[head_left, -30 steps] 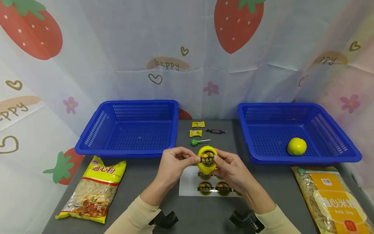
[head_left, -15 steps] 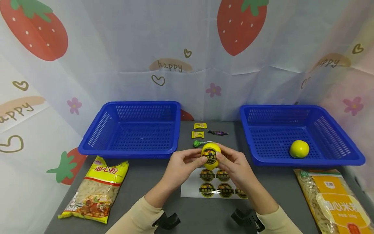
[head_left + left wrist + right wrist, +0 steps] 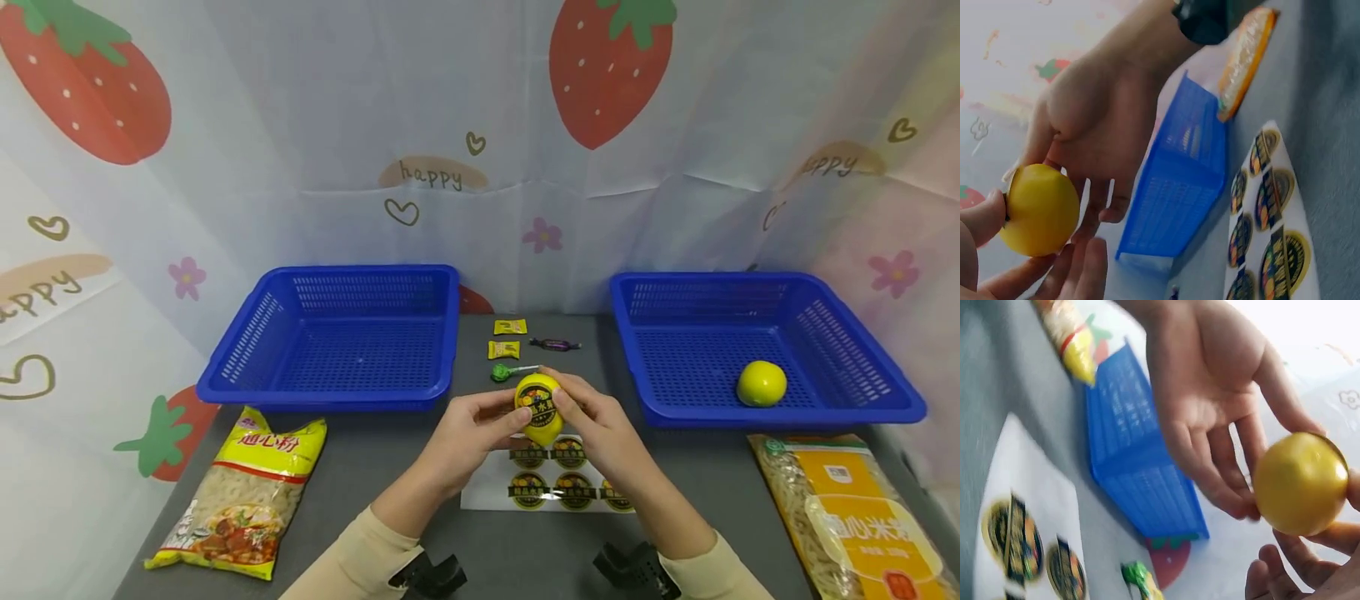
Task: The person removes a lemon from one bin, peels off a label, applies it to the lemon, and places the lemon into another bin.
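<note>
Both hands hold a yellow lemon (image 3: 543,431) above the table's middle. A round black-and-gold sticker (image 3: 536,398) lies on its near face. My left hand (image 3: 471,435) pinches the lemon from the left, its thumb pressing the sticker's left end. From the right, my right hand (image 3: 602,427) grips it with the thumb at the sticker's right edge. In the left wrist view the lemon (image 3: 1046,209) shows its smooth side between both hands' fingers. The right wrist view shows the lemon (image 3: 1300,484) from the other side. Below lies a white sticker sheet (image 3: 483,493) with several matching labels.
Blue baskets stand at back left (image 3: 337,396) and back right (image 3: 780,414); the right one holds a yellow fruit (image 3: 762,383). Between them lie a green lollipop (image 3: 501,372), yellow candies (image 3: 504,349) and a purple candy (image 3: 555,344). Pasta bags (image 3: 243,500) (image 3: 855,508) flank the arms.
The lemon has turned and tilted slightly in the hands. My left thumb has shifted from the label's left tip further onto its face, and the left fingers reach more behind the lemon.
</note>
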A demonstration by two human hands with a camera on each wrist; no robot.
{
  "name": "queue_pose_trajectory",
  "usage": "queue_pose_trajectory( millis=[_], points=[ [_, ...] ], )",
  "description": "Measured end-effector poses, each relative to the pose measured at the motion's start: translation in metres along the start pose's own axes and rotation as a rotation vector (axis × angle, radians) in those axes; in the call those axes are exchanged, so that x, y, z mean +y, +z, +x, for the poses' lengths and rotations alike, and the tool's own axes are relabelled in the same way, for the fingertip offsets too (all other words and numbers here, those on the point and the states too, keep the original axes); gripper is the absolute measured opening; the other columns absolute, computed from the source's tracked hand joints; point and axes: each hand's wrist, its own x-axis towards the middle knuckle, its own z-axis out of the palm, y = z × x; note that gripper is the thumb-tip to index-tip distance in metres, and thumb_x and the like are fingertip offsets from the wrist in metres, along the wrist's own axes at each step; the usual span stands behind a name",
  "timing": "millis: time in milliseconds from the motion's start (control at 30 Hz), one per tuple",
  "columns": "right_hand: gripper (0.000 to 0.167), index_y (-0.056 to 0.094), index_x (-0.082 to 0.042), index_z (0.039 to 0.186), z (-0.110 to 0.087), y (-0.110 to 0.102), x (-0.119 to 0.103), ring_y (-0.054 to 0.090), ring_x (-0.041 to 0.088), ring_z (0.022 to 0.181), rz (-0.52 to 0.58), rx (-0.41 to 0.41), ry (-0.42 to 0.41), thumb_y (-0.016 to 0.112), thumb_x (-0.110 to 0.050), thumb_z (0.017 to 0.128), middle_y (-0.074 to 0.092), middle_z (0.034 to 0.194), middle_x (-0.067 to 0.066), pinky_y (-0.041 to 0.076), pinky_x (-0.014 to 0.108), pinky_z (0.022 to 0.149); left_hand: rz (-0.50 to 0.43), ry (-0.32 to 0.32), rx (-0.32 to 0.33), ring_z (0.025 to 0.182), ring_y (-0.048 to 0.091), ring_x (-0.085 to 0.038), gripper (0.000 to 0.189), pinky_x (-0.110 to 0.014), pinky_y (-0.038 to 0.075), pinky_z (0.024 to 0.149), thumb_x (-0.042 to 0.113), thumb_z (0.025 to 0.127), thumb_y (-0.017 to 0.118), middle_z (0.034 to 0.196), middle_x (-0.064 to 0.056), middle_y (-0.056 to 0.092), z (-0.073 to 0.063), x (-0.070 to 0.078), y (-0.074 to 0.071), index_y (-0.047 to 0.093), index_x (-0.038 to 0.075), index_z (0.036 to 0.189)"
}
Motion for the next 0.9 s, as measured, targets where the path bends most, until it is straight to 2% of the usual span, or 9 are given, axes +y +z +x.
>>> queue_pose_trajectory(
  millis=[100, 200, 333, 500, 600, 733, 900],
  points=[
    [0.045, 0.046, -0.019, 0.152, 0.0, -0.005, -0.001, 0.058, 0.024, 0.124, -0.132, 0.045, -0.059, 0.049, -0.029, 0.108, 0.052, 0.148, 0.008, 0.055, 0.028, 0.094, -0.056, -0.034, -0.032, 0.113, 0.069, -0.025, 0.048, -0.047, 0.058, 0.093, 0.021, 0.099, 0.067, 0.134, -0.022, 0.063, 0.0, -0.001, 0.0, 0.054, -0.002, 0.14],
    [0.047, 0.046, -0.024, 0.152, -0.001, -0.017, -0.002, 0.055, 0.017, 0.123, -0.219, 0.114, -0.094, 0.054, -0.027, 0.106, 0.053, 0.147, 0.004, 0.054, 0.024, 0.09, -0.076, -0.055, -0.012, 0.113, 0.068, -0.026, 0.049, -0.044, 0.058, 0.092, 0.02, 0.099, 0.066, 0.134, -0.023, 0.062, 0.0, -0.003, -0.001, 0.052, -0.003, 0.141],
    [0.05, 0.046, -0.027, 0.152, -0.003, -0.042, -0.002, 0.052, 0.017, 0.127, -0.301, 0.198, -0.112, 0.06, -0.025, 0.103, 0.055, 0.146, 0.004, 0.053, 0.019, 0.088, -0.083, -0.069, 0.021, 0.113, 0.067, -0.025, 0.056, -0.043, 0.058, 0.093, 0.02, 0.1, 0.066, 0.135, -0.024, 0.061, 0.002, -0.005, 0.0, 0.045, -0.005, 0.146],
    [0.055, 0.044, -0.029, 0.153, -0.009, -0.077, -0.004, 0.058, 0.016, 0.122, -0.382, 0.258, -0.097, 0.063, -0.024, 0.102, 0.057, 0.146, 0.007, 0.05, 0.012, 0.087, -0.053, -0.086, 0.053, 0.112, 0.067, -0.024, 0.051, -0.041, 0.058, 0.093, 0.021, 0.102, 0.063, 0.131, -0.024, 0.062, 0.002, -0.006, 0.002, 0.049, -0.008, 0.142],
    [0.056, 0.042, -0.029, 0.154, -0.012, -0.097, -0.005, 0.059, 0.006, 0.118, -0.407, 0.282, -0.082, 0.063, -0.024, 0.102, 0.056, 0.147, 0.008, 0.049, 0.01, 0.086, -0.042, -0.102, 0.069, 0.109, 0.067, -0.023, 0.047, -0.041, 0.058, 0.093, 0.02, 0.101, 0.064, 0.127, -0.023, 0.063, 0.002, -0.006, 0.003, 0.053, -0.007, 0.137],
    [0.06, 0.04, -0.03, 0.155, -0.017, -0.123, -0.004, 0.053, -0.007, 0.115, -0.461, 0.332, -0.065, 0.065, -0.027, 0.1, 0.055, 0.148, 0.011, 0.046, 0.005, 0.086, -0.053, -0.124, 0.089, 0.108, 0.067, -0.023, 0.049, -0.043, 0.058, 0.094, 0.019, 0.1, 0.066, 0.129, -0.022, 0.059, 0.003, -0.006, 0.006, 0.051, -0.006, 0.139],
    [0.063, 0.042, -0.033, 0.154, -0.025, -0.156, -0.001, 0.05, -0.016, 0.111, -0.554, 0.414, -0.011, 0.069, -0.032, 0.097, 0.056, 0.147, 0.012, 0.041, -0.001, 0.084, -0.052, -0.135, 0.103, 0.105, 0.068, -0.023, 0.049, -0.042, 0.058, 0.093, 0.022, 0.1, 0.066, 0.13, -0.022, 0.062, 0.003, -0.006, 0.008, 0.052, -0.006, 0.138]
  ],
)
